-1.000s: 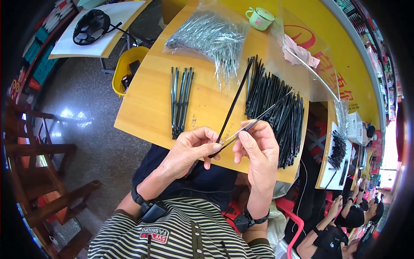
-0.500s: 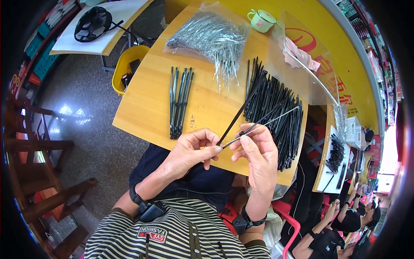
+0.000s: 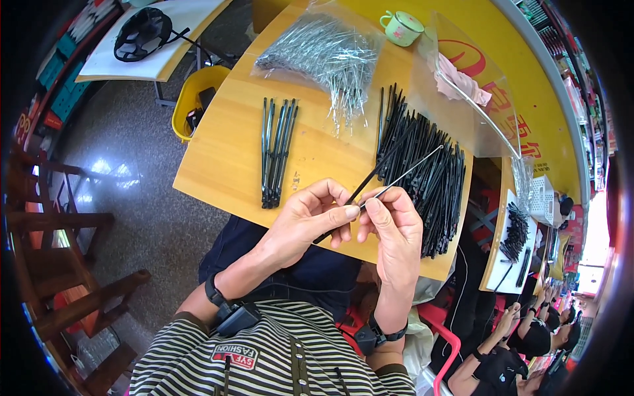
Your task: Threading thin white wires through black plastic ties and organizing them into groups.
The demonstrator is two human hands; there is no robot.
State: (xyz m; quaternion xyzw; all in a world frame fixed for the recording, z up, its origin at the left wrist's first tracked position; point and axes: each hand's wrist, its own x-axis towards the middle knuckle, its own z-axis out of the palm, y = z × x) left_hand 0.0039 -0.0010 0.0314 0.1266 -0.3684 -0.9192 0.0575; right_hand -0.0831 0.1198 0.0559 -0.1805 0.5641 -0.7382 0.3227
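Observation:
My left hand (image 3: 305, 221) pinches a slim black strip (image 3: 368, 183) between thumb and fingers; its lower end pokes out below the fingers. My right hand (image 3: 396, 234) grips a thin silver wire (image 3: 415, 165) with a small loop at its far tip. The wire's near end meets the strip at my fingertips, where the exact contact is hidden. Both hands are closed, above the table's near edge. Beyond my right hand lies a large pile of black strips (image 3: 432, 191). Several more black strips (image 3: 277, 155) lie side by side to the left.
On the wooden table (image 3: 218, 158) lies a clear bag of silver wires (image 3: 317, 56). A green mug (image 3: 403, 30) stands at the back, near a clear plastic sheet (image 3: 456, 119) and a pink cloth (image 3: 465, 87). A yellow bin (image 3: 188, 99) stands left. Co-workers (image 3: 508, 350) sit at right.
Both hands have drawn closer together and moved slightly away from me. The strip now extends below my left fingers, and less of the wire shows beyond my right fingers.

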